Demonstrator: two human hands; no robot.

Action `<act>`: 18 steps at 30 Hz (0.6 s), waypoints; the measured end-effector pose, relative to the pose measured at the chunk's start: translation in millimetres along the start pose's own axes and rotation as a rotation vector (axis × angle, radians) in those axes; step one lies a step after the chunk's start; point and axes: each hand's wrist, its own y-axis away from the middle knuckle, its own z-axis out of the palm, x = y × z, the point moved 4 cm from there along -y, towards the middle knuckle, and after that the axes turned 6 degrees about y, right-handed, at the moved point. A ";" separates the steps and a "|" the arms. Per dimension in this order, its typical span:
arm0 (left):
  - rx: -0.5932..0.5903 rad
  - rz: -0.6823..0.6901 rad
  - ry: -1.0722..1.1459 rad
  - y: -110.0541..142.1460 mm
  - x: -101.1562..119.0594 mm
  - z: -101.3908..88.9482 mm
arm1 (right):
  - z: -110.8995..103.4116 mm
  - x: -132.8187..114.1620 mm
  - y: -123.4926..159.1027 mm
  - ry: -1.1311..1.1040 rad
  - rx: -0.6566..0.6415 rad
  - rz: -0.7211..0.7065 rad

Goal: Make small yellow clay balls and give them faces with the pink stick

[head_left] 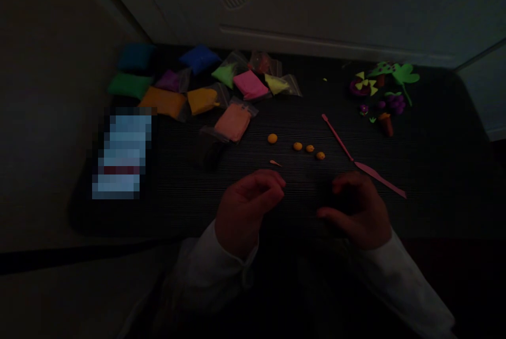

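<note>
My left hand (247, 210) is closed just above the dark table, thumb against curled fingers; whatever it may hold is hidden. To its right, my right hand (358, 212) is open, with a gap between thumb and fingers and nothing visible in it. Beyond them lies a smooth yellow-orange clay ball (272, 138). Further right sit smaller clay balls (310, 148) in a loose row, with dark marks on them. A thin, pale orange clay sliver (275, 163) lies near my left fingertips. A pink modelling knife (380, 180) and a slim pink modelling tool (337, 137) lie beyond my right hand.
Bags of coloured clay, including a pink one (250, 85) and a peach one (234, 121), cover the back left. A lit phone (122, 154) lies at the left. Small clay models, among them a purple bowl (359, 87) and purple balls (395, 103), stand back right. Light is dim.
</note>
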 end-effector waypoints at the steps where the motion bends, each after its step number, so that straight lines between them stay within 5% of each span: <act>1: 0.000 -0.007 0.016 0.0 -0.4 0.9 | 0.2 -0.6 -0.2 0.002 0.001 -0.006; 12: -0.001 -0.051 0.008 -5.6 -9.2 2.7 | -1.3 -1.3 -1.0 0.035 -0.032 -0.053; 18: -0.045 -0.139 0.057 -8.1 -16.6 4.2 | 4.4 -24.2 -6.6 -0.098 0.040 -0.114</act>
